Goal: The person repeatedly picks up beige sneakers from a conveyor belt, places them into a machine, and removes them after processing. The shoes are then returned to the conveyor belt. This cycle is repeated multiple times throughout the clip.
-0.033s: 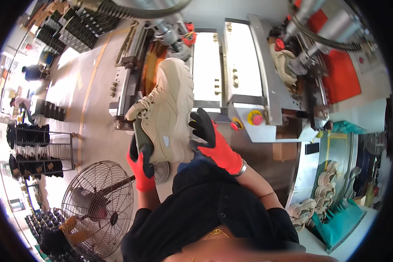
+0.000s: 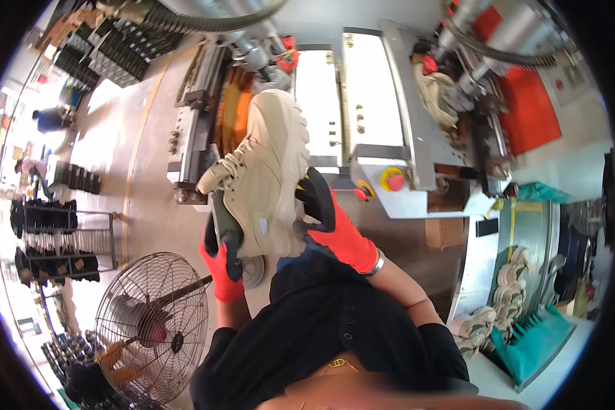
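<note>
A beige lace-up sneaker (image 2: 263, 184) with a chunky sole is held in front of me, toe pointing away and sole turned to the right. My left hand (image 2: 222, 263), in a red glove with black fingers, is closed around the collar at the heel end, its thumb on the shoe's near side. My right hand (image 2: 335, 225), gloved the same way, lies against the sole near the heel, fingers along the sole's edge and thumb near the heel. Some of its fingertips are hidden behind the sole. The toe is in front of the left station of a machine (image 2: 193, 147).
A similar sneaker (image 2: 439, 96) sits in the machine's right station. A red stop button (image 2: 393, 180) on a yellow base faces me. Several sneakers (image 2: 509, 290) lie at right by a teal cloth (image 2: 534, 348). A caged floor fan (image 2: 154, 328) stands at lower left, beyond it a rack (image 2: 106, 236).
The view has shifted slightly, moving the machine a little to the left in it. My right hand's fingers have come closer against the sole. The left hand keeps its hold.
</note>
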The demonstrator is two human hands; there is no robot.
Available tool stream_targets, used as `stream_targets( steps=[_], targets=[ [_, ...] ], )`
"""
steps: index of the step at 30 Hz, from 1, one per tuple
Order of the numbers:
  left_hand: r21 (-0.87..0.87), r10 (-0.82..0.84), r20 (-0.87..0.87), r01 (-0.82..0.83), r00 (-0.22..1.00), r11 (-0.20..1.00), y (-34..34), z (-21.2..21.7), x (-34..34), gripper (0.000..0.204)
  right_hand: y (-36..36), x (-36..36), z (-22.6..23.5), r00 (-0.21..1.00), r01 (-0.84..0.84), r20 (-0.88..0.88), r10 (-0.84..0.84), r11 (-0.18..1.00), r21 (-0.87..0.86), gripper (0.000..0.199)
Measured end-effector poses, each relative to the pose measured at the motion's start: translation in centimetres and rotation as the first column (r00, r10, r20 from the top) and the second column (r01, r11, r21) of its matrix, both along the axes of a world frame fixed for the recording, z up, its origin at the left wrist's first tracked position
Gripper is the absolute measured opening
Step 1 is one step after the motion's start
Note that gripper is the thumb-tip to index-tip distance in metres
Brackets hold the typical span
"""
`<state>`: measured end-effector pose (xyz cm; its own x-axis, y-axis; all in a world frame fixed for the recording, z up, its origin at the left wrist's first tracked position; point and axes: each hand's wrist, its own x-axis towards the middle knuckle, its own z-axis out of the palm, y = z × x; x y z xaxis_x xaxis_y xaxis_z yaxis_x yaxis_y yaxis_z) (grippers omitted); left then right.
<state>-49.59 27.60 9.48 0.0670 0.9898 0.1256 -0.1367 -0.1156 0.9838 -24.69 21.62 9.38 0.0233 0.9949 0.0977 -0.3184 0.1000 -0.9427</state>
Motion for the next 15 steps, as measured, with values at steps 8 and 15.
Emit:
stream_targets(
  steps=[8,15],
  targets=[
    [0.063,-0.356,-0.239,0.38,0.903,0.923,-10.4,-1.3,9.7,0.097,-14.3,7.2,0.3,0.87,0.484,-0.195,-0.453,0.859,0.166,0.1],
    [0.229,-0.798,-0.354,0.872,0.488,0.432,-18.5,-0.9,22.2,0.083,-29.2,14.6,-1.0,0.557,0.83,-0.209,-0.804,0.551,0.087,0.079]
  ],
)
